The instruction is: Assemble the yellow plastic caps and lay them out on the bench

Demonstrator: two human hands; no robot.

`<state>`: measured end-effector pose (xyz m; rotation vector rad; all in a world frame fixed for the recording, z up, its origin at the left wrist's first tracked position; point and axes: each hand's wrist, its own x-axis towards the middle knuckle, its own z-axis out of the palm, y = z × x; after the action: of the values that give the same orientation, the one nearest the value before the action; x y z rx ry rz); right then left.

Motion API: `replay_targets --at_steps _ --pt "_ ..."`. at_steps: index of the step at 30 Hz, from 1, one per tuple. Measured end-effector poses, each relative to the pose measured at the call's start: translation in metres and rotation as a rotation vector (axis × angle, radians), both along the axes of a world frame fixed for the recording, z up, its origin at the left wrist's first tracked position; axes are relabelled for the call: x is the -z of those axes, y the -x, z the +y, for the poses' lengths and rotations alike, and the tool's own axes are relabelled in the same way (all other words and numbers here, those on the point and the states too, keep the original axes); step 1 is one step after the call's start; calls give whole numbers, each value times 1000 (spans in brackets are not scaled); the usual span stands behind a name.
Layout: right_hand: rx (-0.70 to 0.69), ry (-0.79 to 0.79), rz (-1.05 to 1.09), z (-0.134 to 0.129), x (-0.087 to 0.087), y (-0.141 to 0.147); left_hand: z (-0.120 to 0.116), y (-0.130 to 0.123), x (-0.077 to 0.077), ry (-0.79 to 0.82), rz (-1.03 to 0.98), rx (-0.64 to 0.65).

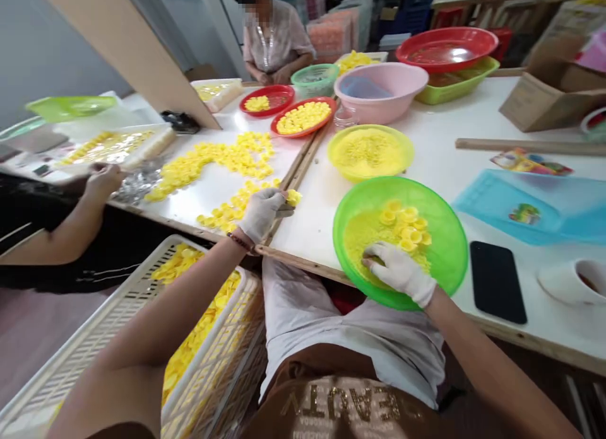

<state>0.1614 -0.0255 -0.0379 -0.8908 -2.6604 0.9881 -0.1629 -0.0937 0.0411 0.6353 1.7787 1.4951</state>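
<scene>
My left hand (265, 212), in a white glove, is closed on a small yellow flower-shaped cup (294, 197) above the table edge strip. Just left of it, loose yellow cups (227, 213) are spread on the white table. My right hand (400, 267), also gloved, is inside a green plate (447, 237), its fingers curled down at a layer of fine yellow granules (358, 234). Whatever those fingers pinch is too small or hidden to make out. Several yellow cups (407, 228) are grouped in the plate beyond that hand.
A yellow bowl of granules (369, 152) stands behind the plate. A black phone (497, 281), a mug (563, 284) and a blue tray (534, 205) lie to the right. A crate (213, 369) of yellow pieces is at lower left. One co-worker's hand (106, 177) is at left; another person (274, 41) sits opposite.
</scene>
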Motion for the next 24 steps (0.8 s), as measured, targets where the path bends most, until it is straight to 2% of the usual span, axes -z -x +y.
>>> replay_targets --at_steps 3,5,7,10,13,16,18,21,24 --pt "-67 -183 -205 -5 2 9 -24 83 -4 139 290 -258" --pt "-124 -242 -310 -5 -2 18 -39 131 -7 231 415 -355" --pt "-138 -278 -332 -2 -5 27 -49 171 -8 310 484 -394" --pt "-57 -324 -342 1 -6 34 -57 214 -1 426 599 -397" --pt "4 -306 -433 0 -1 35 -58 241 16 518 674 -355" --pt "0 -247 -491 -3 2 34 -56 261 34 627 698 -274" --pt "-14 -174 -496 -6 1 36 -54 271 40 704 704 -198" --pt "-20 3 -484 -10 -5 43 -43 277 37 795 739 -93" --pt "14 181 -427 -5 -11 49 -10 253 25 752 883 -77"
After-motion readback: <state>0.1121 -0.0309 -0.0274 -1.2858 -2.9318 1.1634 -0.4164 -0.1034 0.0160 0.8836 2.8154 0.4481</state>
